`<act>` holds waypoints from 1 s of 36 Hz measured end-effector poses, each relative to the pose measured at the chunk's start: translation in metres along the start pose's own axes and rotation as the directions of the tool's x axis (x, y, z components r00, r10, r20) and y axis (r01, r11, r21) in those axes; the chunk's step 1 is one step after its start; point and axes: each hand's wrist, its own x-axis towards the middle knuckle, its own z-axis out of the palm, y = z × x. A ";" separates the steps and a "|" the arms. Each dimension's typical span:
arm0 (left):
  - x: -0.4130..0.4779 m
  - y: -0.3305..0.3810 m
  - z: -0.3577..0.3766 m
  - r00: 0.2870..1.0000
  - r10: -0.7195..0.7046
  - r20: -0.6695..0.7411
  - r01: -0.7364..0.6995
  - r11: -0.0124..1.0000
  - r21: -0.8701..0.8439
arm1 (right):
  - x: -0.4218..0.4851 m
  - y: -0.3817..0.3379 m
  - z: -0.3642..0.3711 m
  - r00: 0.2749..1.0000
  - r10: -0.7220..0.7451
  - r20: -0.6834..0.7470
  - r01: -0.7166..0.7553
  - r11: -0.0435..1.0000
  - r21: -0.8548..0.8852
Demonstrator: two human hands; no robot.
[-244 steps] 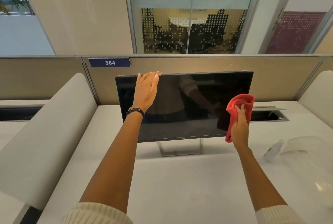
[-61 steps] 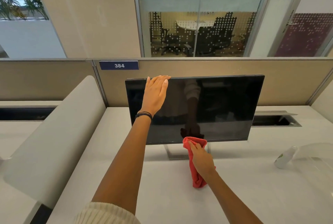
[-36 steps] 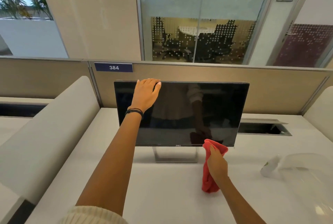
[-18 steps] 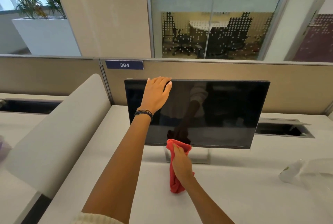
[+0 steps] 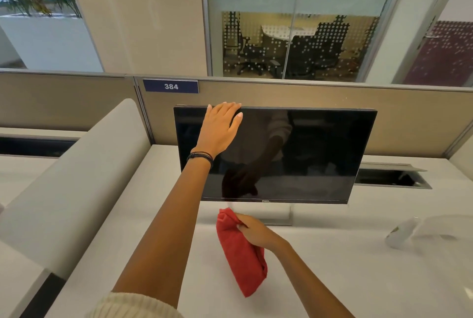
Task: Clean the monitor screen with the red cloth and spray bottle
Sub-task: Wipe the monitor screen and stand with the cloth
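Note:
A black monitor (image 5: 307, 153) stands on the white desk (image 5: 332, 279), its dark screen tilted back a little. My left hand (image 5: 220, 128) rests on the top left edge of the monitor, fingers curled over the rim. Below the screen's bottom edge, my right hand (image 5: 253, 232) grips the red cloth (image 5: 242, 253), which hangs down toward the desk and is off the glass. The clear spray bottle (image 5: 399, 233) lies on its side on the desk at the far right, away from both hands.
A tan partition (image 5: 307, 94) with a blue "384" plate (image 5: 171, 86) runs behind the monitor. A pale curved divider (image 5: 76, 179) borders the desk on the left. An open cable slot (image 5: 391, 178) sits in the desk behind the monitor's right side.
My right hand and the red cloth have dropped from the screen's bottom edge to just below it, above the desk. My left hand stays on the monitor's top edge.

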 end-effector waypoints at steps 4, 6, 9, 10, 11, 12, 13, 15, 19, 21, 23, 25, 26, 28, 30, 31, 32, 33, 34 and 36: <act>-0.001 0.004 0.002 1.000 -0.027 -0.011 0.027 0.999 -0.041 | -0.030 0.016 -0.014 0.998 0.046 -0.038 -0.042 0.994 0.106; -0.005 0.011 0.006 0.999 -0.034 -0.042 0.030 0.996 -0.086 | -0.046 0.025 -0.023 0.997 0.055 -0.063 -0.045 0.988 0.148; -0.018 0.025 0.017 0.994 0.014 -0.104 -0.025 0.994 -0.110 | -0.071 0.038 -0.036 0.991 0.076 -0.108 -0.052 0.976 0.211; -0.022 0.030 0.023 0.993 0.026 -0.119 -0.040 0.992 -0.116 | -0.079 0.042 -0.041 0.988 0.088 -0.126 -0.056 0.970 0.237; -0.028 0.036 0.028 0.991 0.028 -0.129 -0.045 0.991 -0.129 | -0.087 0.046 -0.045 0.985 0.099 -0.142 -0.058 0.963 0.264; -0.033 0.041 0.034 0.990 0.025 -0.135 -0.045 0.988 -0.149 | -0.095 0.050 -0.050 0.982 0.106 -0.156 -0.057 0.955 0.291; -0.039 0.046 0.041 0.990 0.021 -0.138 -0.045 0.984 -0.172 | -0.103 0.055 -0.054 0.979 0.113 -0.168 -0.055 0.947 0.315; -0.053 0.054 0.056 0.992 0.009 -0.126 -0.038 0.973 -0.229 | -0.117 0.065 -0.063 0.973 0.127 -0.192 -0.053 0.936 0.349; -0.081 0.071 0.086 0.992 -0.109 0.068 0.128 0.873 -0.470 | -0.140 0.086 -0.078 0.959 0.164 -0.230 -0.060 0.914 0.401; -0.094 0.080 0.103 0.956 -0.152 0.253 0.270 0.795 -0.542 | -0.150 0.094 -0.085 0.950 0.179 -0.257 -0.052 0.900 0.432; -0.106 0.088 0.120 0.900 -0.144 0.411 0.369 0.755 -0.543 | -0.159 0.103 -0.092 0.940 0.196 -0.279 -0.044 0.881 0.470; -0.118 0.098 0.135 0.831 -0.125 0.542 0.442 0.741 -0.506 | -0.167 0.111 -0.098 0.931 0.211 -0.296 -0.033 0.859 0.510; -0.124 0.103 0.142 0.790 -0.118 0.601 0.476 0.737 -0.481 | -0.171 0.115 -0.102 0.926 0.218 -0.308 -0.025 0.849 0.527; -0.135 0.113 0.154 0.709 -0.108 0.697 0.543 0.713 -0.443 | -0.177 0.123 -0.108 0.913 0.237 -0.332 -0.012 0.829 0.559; -0.144 0.126 0.165 0.640 -0.113 0.760 0.624 0.654 -0.428 | -0.183 0.130 -0.114 0.898 0.251 -0.362 0.009 0.812 0.583; -0.148 0.133 0.170 0.611 -0.121 0.782 0.665 0.614 -0.425 | -0.186 0.133 -0.117 0.890 0.252 -0.380 0.025 0.805 0.593; -0.151 0.140 0.175 0.588 -0.124 0.799 0.700 0.573 -0.426 | -0.189 0.137 -0.120 0.882 0.253 -0.397 0.043 0.797 0.602; -0.154 0.148 0.181 0.571 -0.120 0.812 0.726 0.536 -0.431 | -0.193 0.140 -0.124 0.874 0.255 -0.414 0.060 0.788 0.613; -0.157 0.155 0.187 0.558 -0.112 0.822 0.743 0.508 -0.435 | -0.196 0.143 -0.128 0.865 0.262 -0.428 0.073 0.778 0.624; -0.160 0.170 0.199 0.535 -0.093 0.840 0.765 0.476 -0.435 | -0.203 0.149 -0.135 0.841 0.284 -0.460 0.095 0.759 0.643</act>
